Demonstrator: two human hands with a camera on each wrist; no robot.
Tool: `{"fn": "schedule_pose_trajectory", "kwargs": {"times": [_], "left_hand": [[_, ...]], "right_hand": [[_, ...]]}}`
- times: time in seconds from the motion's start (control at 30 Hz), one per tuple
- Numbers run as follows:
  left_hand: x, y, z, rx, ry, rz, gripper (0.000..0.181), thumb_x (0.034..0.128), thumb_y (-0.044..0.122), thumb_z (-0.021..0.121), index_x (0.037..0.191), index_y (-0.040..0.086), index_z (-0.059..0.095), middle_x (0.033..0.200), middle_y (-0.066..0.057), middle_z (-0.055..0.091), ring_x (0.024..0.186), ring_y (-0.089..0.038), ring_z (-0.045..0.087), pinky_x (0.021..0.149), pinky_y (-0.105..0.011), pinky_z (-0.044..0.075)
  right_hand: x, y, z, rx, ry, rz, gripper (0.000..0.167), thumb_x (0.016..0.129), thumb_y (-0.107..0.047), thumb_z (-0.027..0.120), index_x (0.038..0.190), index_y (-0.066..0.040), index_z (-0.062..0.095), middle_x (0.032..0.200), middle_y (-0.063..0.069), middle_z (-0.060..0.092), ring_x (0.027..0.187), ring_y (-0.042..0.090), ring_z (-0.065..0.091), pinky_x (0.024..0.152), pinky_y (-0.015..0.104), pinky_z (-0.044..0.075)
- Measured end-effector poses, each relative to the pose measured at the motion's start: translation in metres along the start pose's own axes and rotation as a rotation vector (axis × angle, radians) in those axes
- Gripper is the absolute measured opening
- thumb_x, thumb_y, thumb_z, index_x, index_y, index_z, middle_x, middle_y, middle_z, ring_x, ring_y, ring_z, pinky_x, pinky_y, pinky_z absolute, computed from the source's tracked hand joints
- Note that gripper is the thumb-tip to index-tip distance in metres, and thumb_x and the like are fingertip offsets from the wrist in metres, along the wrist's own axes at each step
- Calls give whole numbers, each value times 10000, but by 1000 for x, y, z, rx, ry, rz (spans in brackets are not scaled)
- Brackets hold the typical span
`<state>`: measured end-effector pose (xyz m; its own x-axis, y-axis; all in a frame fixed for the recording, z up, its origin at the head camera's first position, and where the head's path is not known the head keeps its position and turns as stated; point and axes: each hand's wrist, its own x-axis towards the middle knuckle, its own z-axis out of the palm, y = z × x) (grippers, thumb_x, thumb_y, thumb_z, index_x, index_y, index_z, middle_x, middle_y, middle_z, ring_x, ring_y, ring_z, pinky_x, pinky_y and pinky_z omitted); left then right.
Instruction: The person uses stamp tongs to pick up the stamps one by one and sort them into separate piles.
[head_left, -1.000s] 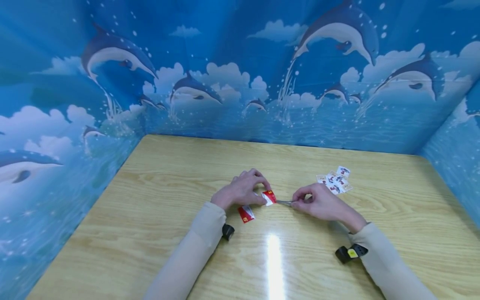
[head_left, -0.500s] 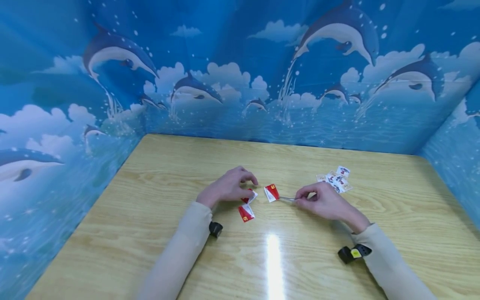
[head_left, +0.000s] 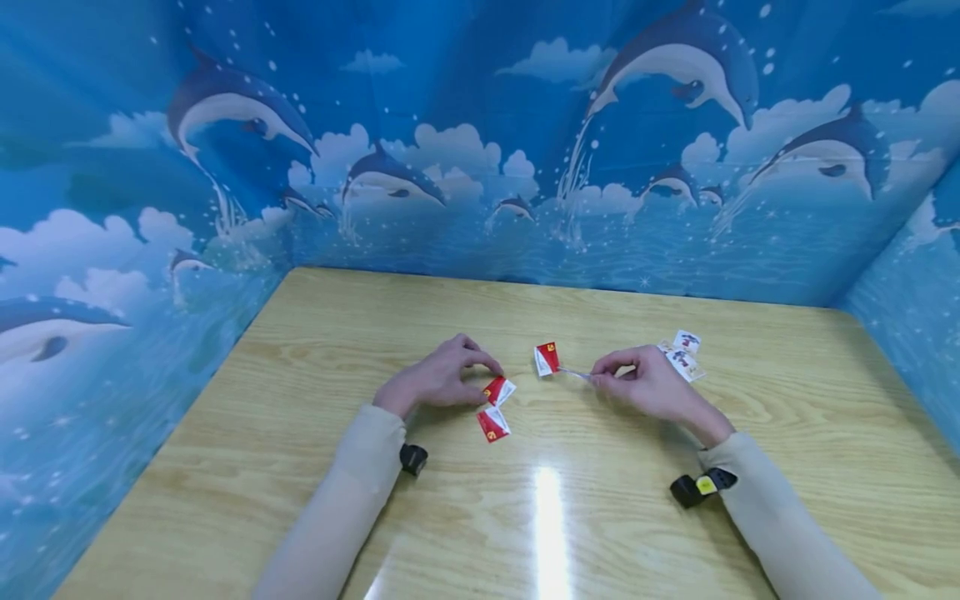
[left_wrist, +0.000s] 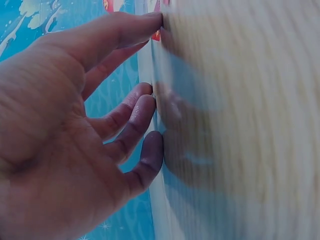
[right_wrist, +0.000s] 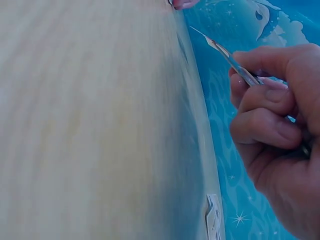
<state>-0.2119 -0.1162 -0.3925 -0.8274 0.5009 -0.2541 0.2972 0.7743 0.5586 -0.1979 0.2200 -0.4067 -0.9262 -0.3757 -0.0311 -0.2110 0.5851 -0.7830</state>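
While a corner of one red-and-white card (head_left: 547, 359) appears to be held by the tweezers (right_wrist: 235, 62), which are pinched in the right hand (head_left: 641, 380), a slip or twist is judged possible, since little of it is caught. A second card (head_left: 498, 390) is straddled by the left hand (head_left: 442, 375), narrowly spread; whether it is gripped cannot be told. Any sideways drag could also shift the third card (head_left: 492, 425), just beside it on the surface (head_left: 615, 517). The white cards (head_left: 684, 363), near the right hand, could be scattered if brushed.
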Motion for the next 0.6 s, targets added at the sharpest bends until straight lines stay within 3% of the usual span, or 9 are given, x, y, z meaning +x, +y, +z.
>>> {"fn": "schedule_pose_trajectory", "kwargs": {"times": [0.13,0.33,0.6], "left_hand": [[1,-1,1,15,6,16,363,899,246,781,1251,308,720,1422,-83,470,1302,-274,445,1092,-495,426],[2,-3,3,12,22,31,348,896,249,787,1236,300,729,1395,-83,489,1279,-269,454,1083,-483,428],[3,-3,4,-23,14,-2,348,889,236,776,1224,313,725,1307,-70,501,1164,-236,493,1028,-445,453]], "right_hand": [[8,0,-2,13,27,22,202,954,-196,711,1086,-57,771,989,134,731,600,122,631,509,265,465],[24,-1,-2,-14,82,37,209,969,-245,700,1082,-86,776,1040,127,730,746,151,701,629,271,541],[40,-4,0,16,114,76,242,965,-245,706,1101,-54,766,1102,164,727,823,162,684,688,257,540]]}}
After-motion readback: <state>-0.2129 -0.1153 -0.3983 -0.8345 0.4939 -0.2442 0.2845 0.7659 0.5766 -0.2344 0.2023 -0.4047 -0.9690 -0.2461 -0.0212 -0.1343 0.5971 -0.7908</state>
